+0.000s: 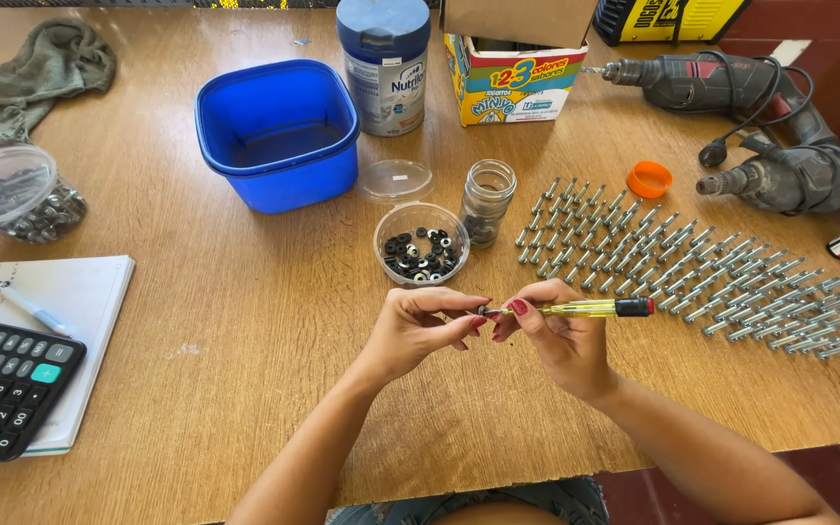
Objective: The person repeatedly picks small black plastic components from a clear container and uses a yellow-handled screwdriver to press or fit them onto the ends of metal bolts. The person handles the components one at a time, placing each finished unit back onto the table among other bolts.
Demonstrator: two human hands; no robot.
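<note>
My right hand point(564, 338) grips a yellow screwdriver point(590, 308) with a dark cap, held level above the wooden table point(245, 321). My left hand point(418, 326) pinches a small dark part at the screwdriver's tip; the part is mostly hidden by my fingertips. Just beyond my hands stands a clear round tub point(421, 244) of black washers and a small glass jar point(486, 201). To the right, several rows of silver screws point(692, 267) lie on the table.
A blue plastic tub point(279, 131), a tin can point(383, 63) and a cardboard box point(507, 78) stand at the back. Two power drills point(770, 136) lie at the right. A calculator point(2, 384), notebook point(80, 301), pen, clear container of parts point(14, 194) and cloth point(31, 73) are at the left.
</note>
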